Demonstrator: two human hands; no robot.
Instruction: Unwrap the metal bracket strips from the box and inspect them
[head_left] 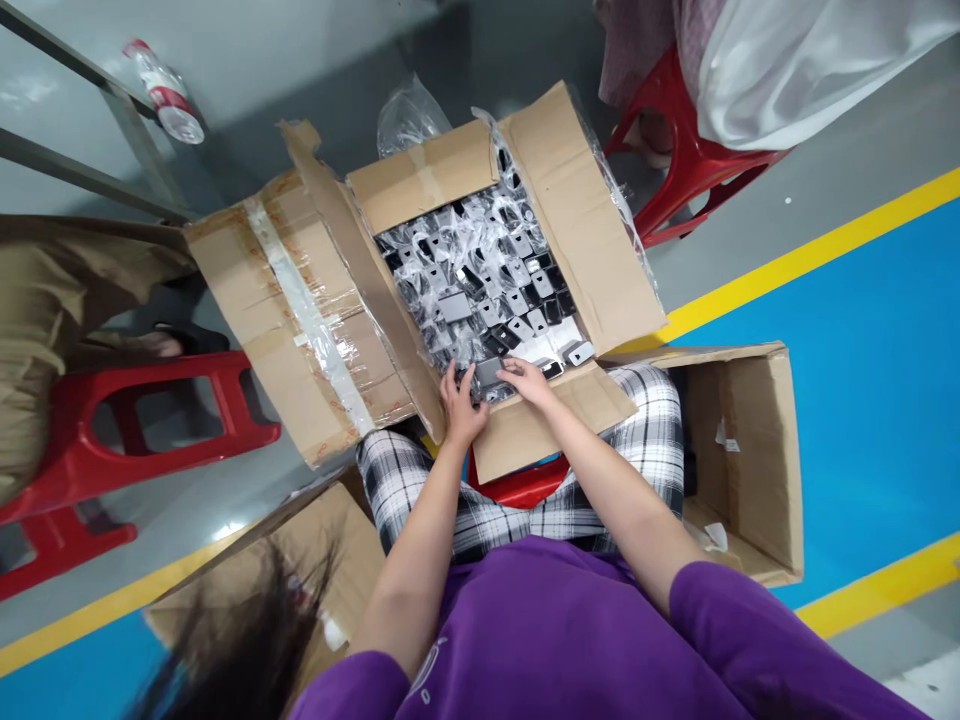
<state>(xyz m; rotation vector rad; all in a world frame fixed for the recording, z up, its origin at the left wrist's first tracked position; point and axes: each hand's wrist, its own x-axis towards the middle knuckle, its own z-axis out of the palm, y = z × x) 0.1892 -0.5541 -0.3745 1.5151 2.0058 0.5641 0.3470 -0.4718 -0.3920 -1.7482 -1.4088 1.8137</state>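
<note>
An open cardboard box (622, 285) stands in front of my knees, filled with many small flat grey and black pieces (517, 300), several in clear plastic wrapping. At its near edge, a dark grey rectangular piece (490, 372) lies between my two hands. My left hand (461, 408) is at the left of this piece, fingers spread and a fingertip close to its edge. From the right, my right hand (529, 381) has its fingers bent at the piece's right edge, seemingly pinching it. A larger light grey piece (454, 306) rests on the others, farther in.
A taped cardboard box (247, 270) adjoins on the left. Another open carton (757, 450) stands by my right leg, and a cardboard box (352, 545) is at my left. Red stools (172, 410) with seated people flank the area. A plastic bottle (166, 95) lies at far left.
</note>
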